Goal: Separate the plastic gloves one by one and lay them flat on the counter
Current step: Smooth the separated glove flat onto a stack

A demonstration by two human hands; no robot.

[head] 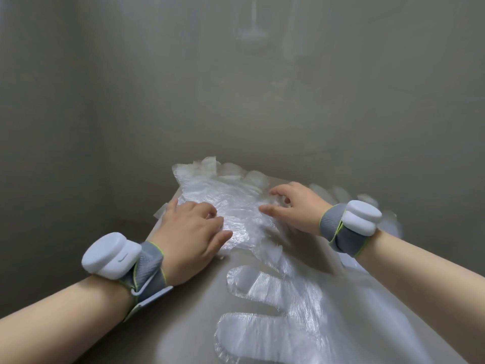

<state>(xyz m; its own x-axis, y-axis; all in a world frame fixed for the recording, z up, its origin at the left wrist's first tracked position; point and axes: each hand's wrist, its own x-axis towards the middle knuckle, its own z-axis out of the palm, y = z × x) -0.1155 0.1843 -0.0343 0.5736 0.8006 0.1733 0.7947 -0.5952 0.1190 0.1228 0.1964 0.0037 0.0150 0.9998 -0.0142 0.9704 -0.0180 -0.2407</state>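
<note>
Looking down through the head camera, I see nearest me one plastic glove (pixel 275 311) lying flat on the grey surface (pixel 178 332), its fingers pointing left. Just beyond it, my left hand (pixel 191 232) rests on the near-left edge of the crumpled pile of plastic gloves (pixel 231 203) with fingers bent into the film. My right hand (pixel 294 206) touches the pile's right side with fingers curled and thumb out, and I cannot tell whether either hand pinches a sheet.

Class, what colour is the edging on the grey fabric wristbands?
Lime green edging, clearest in the head view.
</note>
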